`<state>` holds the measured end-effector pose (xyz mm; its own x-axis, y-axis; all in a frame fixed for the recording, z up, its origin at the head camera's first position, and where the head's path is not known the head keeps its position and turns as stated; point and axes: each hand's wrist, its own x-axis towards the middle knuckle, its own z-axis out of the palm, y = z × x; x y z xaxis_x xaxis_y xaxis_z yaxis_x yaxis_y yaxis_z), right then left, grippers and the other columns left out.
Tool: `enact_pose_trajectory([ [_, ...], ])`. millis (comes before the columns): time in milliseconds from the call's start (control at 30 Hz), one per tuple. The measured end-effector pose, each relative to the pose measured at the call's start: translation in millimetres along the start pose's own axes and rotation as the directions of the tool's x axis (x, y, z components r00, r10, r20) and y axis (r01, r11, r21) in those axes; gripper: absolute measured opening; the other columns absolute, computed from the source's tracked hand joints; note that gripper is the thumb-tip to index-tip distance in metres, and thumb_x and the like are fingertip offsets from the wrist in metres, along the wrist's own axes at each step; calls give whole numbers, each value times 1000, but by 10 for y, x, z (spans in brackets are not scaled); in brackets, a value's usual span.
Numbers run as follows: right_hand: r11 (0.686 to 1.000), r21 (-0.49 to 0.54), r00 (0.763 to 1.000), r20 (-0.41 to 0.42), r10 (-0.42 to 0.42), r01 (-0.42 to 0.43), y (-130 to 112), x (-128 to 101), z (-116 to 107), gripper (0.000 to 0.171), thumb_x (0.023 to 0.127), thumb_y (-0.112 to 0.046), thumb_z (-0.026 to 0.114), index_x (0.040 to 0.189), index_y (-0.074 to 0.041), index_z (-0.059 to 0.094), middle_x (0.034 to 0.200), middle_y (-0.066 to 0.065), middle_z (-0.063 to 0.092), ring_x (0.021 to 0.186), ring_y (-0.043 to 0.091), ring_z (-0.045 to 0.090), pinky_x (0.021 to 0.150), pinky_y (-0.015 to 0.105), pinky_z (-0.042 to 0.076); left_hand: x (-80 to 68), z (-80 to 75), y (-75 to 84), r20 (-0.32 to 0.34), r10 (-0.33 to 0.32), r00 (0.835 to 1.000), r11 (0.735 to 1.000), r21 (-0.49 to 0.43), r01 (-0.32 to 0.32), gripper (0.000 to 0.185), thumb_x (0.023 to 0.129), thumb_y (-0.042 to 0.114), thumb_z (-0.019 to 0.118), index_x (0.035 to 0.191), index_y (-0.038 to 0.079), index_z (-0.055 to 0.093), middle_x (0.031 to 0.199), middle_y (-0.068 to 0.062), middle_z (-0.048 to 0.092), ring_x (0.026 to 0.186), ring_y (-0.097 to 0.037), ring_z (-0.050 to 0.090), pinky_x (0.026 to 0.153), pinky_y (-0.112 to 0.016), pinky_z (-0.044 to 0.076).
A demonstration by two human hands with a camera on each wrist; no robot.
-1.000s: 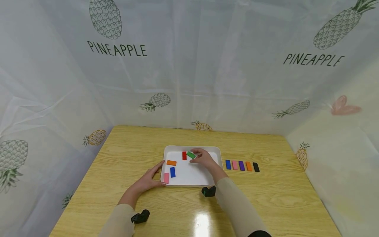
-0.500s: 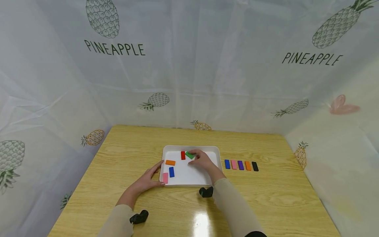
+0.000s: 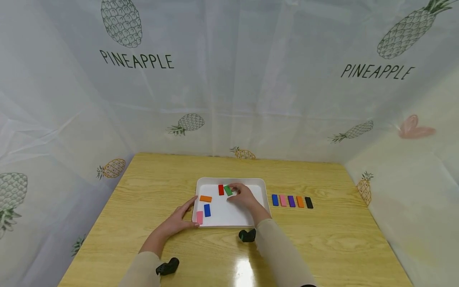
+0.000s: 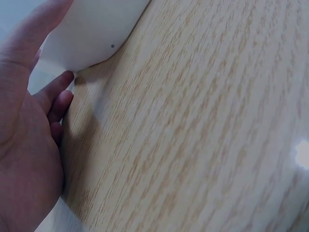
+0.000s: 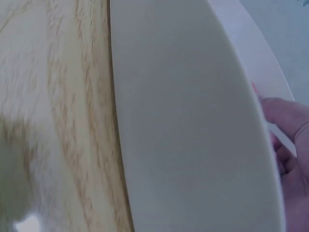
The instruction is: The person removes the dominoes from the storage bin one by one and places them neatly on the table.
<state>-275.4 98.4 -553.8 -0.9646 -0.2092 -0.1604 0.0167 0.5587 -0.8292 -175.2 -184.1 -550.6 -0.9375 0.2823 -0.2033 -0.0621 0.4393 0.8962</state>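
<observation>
A white tray [image 3: 229, 217] holds several thin rectangular blocks. Inside it, my right hand [image 3: 245, 198] pinches a green block [image 3: 228, 190], thumb in front and index finger behind. Just left of that lies a red block [image 3: 220, 189]. Along the tray's left part are an orange block [image 3: 206, 198], a blue block [image 3: 207, 210] and a pink block [image 3: 199, 217]. My left hand [image 3: 175, 221] spans the tray's left side, thumb at the front corner and fingers against the wall. The left wrist view shows its fingertips [image 4: 65, 77] at the tray's outer wall; the right wrist view mostly shows the front wall.
Right of the tray, a row of blocks lies on the wooden table [image 3: 344, 239]: blue [image 3: 275, 200], pink [image 3: 283, 200], purple [image 3: 291, 201], orange [image 3: 300, 202] and black [image 3: 309, 202]. A pineapple-print curtain [image 3: 251, 91] hangs behind and beside the table.
The green block has turned from a slant to nearly parallel with the red block, moving with my right fingers. My left hand stays at the tray's left side.
</observation>
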Motion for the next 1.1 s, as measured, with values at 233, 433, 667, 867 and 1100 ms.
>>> enact_pose_trajectory([
  [233,1000,4,1000,-9,-19,19,-77,-7,26,55,76,-4,83,127,-5,64,94,5,57,86,21,48,76,34,42,-16,-1,-9,-4,10,1000,1000,8,-10,97,75,28,85,154,31,29,152,-14,32,134,-36,32,105,-66,22],
  [433,1000,-29,1000,9,7,-7,-98,36,5,56,75,-4,83,128,-7,64,88,4,53,83,20,47,73,32,40,-16,-1,-10,-8,11,1000,1000,13,-11,97,75,28,86,154,31,30,152,-13,33,134,-35,33,105,-65,23],
  [667,1000,-16,1000,10,17,-16,-108,80,0,53,73,0,83,123,-4,66,81,4,50,77,18,45,67,29,38,-6,3,-18,-9,7,1000,1000,2,-7,97,74,27,86,154,33,30,152,-13,33,134,-35,33,105,-65,23],
  [867,999,-10,999,-4,40,-40,-102,80,23,49,74,0,83,120,-5,67,83,4,51,78,19,45,67,30,38,-13,3,-22,-15,15,1000,1000,6,-15,97,75,27,86,154,32,30,151,-13,34,133,-35,34,105,-64,24],
  [1100,997,-39,998,-17,59,-60,-87,81,44,46,72,-2,85,115,-6,68,86,5,52,80,20,46,68,31,39,-9,8,-27,-11,24,1000,1000,5,-24,96,75,27,86,154,31,30,152,-14,32,134,-35,33,105,-64,24],
])
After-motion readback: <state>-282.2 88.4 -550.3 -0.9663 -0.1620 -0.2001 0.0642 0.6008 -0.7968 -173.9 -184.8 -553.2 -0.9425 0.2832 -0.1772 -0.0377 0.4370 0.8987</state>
